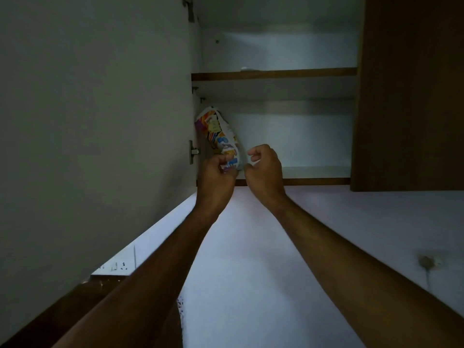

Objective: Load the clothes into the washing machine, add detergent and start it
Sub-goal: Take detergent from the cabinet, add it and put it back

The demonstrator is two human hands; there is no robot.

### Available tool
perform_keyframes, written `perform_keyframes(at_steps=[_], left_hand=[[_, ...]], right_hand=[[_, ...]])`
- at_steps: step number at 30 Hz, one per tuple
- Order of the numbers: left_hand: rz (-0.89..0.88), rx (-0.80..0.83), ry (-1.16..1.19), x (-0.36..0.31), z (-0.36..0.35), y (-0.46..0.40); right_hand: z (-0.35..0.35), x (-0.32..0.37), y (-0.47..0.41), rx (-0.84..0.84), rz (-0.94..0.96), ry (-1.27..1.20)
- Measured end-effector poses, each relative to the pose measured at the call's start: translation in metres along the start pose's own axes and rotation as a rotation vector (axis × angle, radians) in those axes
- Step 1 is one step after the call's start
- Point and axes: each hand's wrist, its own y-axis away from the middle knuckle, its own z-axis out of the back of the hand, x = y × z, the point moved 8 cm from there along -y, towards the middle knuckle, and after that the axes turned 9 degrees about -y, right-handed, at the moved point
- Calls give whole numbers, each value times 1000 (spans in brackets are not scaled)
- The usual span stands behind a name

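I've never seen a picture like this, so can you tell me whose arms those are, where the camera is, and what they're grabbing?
There is no machine here, only a person. The camera sits on the person's head, so you see what they see: their own two arms reaching up. They are looking up into an open wall cupboard with white shelves and brown edges. Its door is swung open on the left. On the lower shelf, in the left corner, stands a colourful packet, probably the washing powder. The left hand pinches the bottom of the packet. The right hand is beside it with curled fingers and holds nothing. The rest of that shelf looks bare. On the wall below, to the left, is a white socket plate.
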Motion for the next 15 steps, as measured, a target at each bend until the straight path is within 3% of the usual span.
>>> perform_keyframes(at_steps=[15], left_hand=[[33, -64, -12, 62, -39, -107]], right_hand=[[-70, -81, -94, 73, -27, 20]])
